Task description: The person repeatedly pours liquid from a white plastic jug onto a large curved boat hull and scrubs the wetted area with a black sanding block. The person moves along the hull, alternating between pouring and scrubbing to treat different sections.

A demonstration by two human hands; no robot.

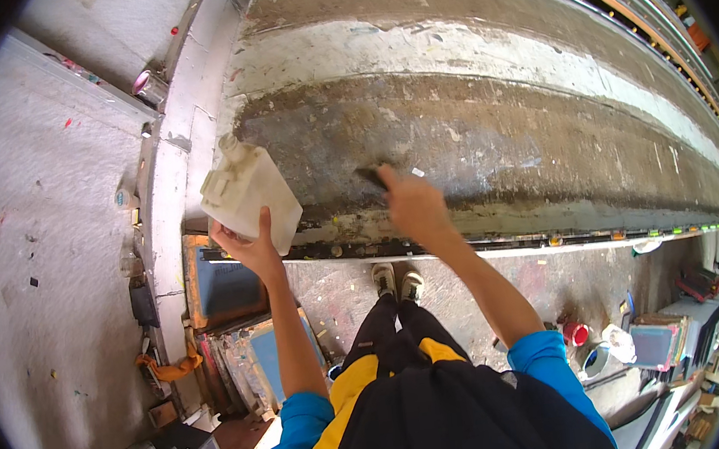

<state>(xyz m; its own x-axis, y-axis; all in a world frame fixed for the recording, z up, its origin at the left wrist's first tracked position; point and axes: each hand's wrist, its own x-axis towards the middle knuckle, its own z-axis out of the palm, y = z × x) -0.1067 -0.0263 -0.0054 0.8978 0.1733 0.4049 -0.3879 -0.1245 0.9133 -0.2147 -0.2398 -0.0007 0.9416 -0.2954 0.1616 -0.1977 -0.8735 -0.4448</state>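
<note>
Table: we see a long, brown-stained table (pixel 488 117) with pale bands, running beyond both grips and off to the right; its surface is rough with flakes and smears, so we judge that it would drag at anything slid across it.
Framed panel: a blue-faced flat panel in a brown frame (pixel 228 280) stands just below the left grip, on the near side of the table.
Container: a boxy, off-white plastic container with a short round neck (pixel 257 191) is in the left grip, tilted, its neck pointing away from us and to the left; we cannot tell whether its base touches the table.
Container's handling: we expect thin but fairly stiff walls, some give when squeezed, smooth and slippery if wet, hard to break; its weight depends on the contents, which we cannot see. We would hold it low with a palm beneath, or by what looks like a moulded handle beyond the left grip.
Left grip: the left grip (pixel 251 250) is clamped on the container's lower near end, thumb along one face.
Right grip: the right grip (pixel 414 206) is blurred but closed around the dark tool.
Tool: a small, dark, flat-looking tool (pixel 369 177) juts leftward from the right grip over the table; it seems light, best held at its near end.
Scrap: a small white flat scrap (pixel 418 172) lies just beyond the right grip.
</note>
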